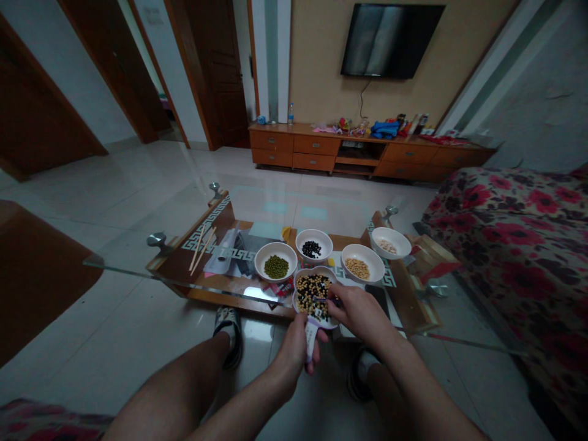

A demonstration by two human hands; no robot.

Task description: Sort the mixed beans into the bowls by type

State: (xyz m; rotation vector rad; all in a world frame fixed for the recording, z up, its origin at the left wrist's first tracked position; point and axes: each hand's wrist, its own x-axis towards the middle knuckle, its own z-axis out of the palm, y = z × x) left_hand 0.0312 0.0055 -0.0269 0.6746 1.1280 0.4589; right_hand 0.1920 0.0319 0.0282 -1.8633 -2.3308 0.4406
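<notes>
My left hand (297, 343) is wrapped round the white handle of a scalloped tray (296, 301). Black beans and yellowish beans lie mixed in the tray, at the near edge of the glass table. My right hand (353, 309) pinches a thin, dark tool like tweezers (320, 300), its tip down among the beans. Behind the tray stand several white bowls: one with green beans (276, 267), one with black beans (312, 249), one with yellowish beans (357, 268), and one with pale pieces (387, 246) at the far right.
Chopsticks (202, 250) lie on the left of the glass table (151, 214). Under the glass is a wooden shelf with papers. A flowered sofa (523, 202) stands to the right. A low cabinet (316, 147) and a television (390, 40) are at the far wall.
</notes>
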